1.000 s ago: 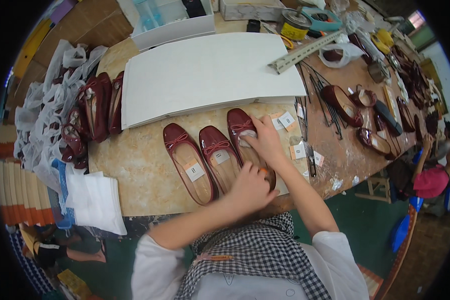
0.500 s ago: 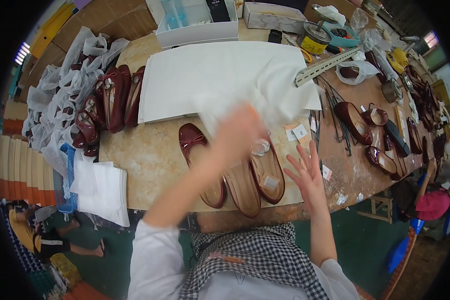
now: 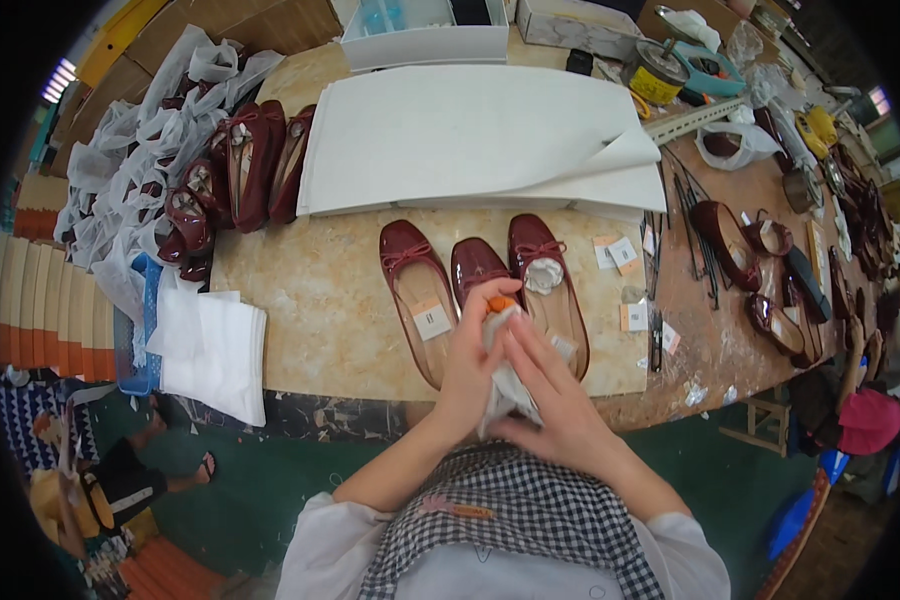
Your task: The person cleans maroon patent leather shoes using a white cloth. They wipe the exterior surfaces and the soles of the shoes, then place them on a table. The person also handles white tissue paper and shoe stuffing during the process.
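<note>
Near the table's front edge, my left hand point(image 3: 467, 368) and my right hand point(image 3: 562, 402) press together around a crumpled sheet of white paper point(image 3: 511, 392). An orange covering point(image 3: 501, 303) shows at a fingertip of my left hand. Just beyond and partly under my hands lie three dark red ballet flats with bows: the left flat point(image 3: 403, 243), the middle flat point(image 3: 477, 262) and the right flat point(image 3: 533, 230). A ball of white paper point(image 3: 543, 275) sits inside the right flat. My hands hide much of the middle flat. A tag point(image 3: 431, 320) lies in the left flat.
Behind the flats lies a stack of white paper point(image 3: 450, 130), its right corner curled up. Plastic-wrapped shoes point(image 3: 150, 150) are piled at the left, by a blue basket point(image 3: 142, 350). More red shoes point(image 3: 722, 245), a tin point(image 3: 656, 75) and a metal strip point(image 3: 695, 120) lie at the right.
My left hand has come back from the paper stack toward me with a sheet. My right hand, open before, has joined it, and the sheet is now crumpled between them.
</note>
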Demonstrator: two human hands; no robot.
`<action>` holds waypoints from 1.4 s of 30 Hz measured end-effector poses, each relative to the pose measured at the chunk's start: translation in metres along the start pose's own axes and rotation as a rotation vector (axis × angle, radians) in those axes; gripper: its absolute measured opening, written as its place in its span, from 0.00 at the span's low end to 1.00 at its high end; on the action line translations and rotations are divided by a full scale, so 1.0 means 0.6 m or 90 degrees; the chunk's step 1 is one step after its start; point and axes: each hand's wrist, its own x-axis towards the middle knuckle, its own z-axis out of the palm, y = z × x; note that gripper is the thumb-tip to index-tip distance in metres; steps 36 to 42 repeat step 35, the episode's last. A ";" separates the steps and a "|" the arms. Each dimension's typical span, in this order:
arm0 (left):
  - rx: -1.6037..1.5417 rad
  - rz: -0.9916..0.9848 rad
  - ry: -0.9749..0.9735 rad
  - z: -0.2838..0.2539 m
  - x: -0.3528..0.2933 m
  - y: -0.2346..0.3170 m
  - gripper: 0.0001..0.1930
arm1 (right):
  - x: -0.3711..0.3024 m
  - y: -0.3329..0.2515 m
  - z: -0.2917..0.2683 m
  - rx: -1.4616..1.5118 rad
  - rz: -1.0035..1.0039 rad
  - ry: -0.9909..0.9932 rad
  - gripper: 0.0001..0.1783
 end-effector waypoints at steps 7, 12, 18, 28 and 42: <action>0.560 0.030 -0.195 -0.037 -0.033 -0.025 0.18 | 0.019 0.128 -0.062 0.380 0.339 0.298 0.20; 0.921 0.153 -0.215 -0.006 -0.012 -0.072 0.36 | 0.077 0.122 -0.017 0.595 0.432 0.243 0.17; 0.852 0.126 -0.386 0.007 -0.097 -0.046 0.46 | 0.055 0.143 0.070 -0.412 -0.004 0.002 0.12; 0.915 0.130 -0.410 0.018 -0.098 -0.048 0.46 | 0.121 0.155 0.025 -0.250 0.108 -0.006 0.25; 0.844 0.018 -0.593 -0.009 0.053 0.024 0.43 | 0.163 0.185 0.065 -0.383 0.098 0.064 0.27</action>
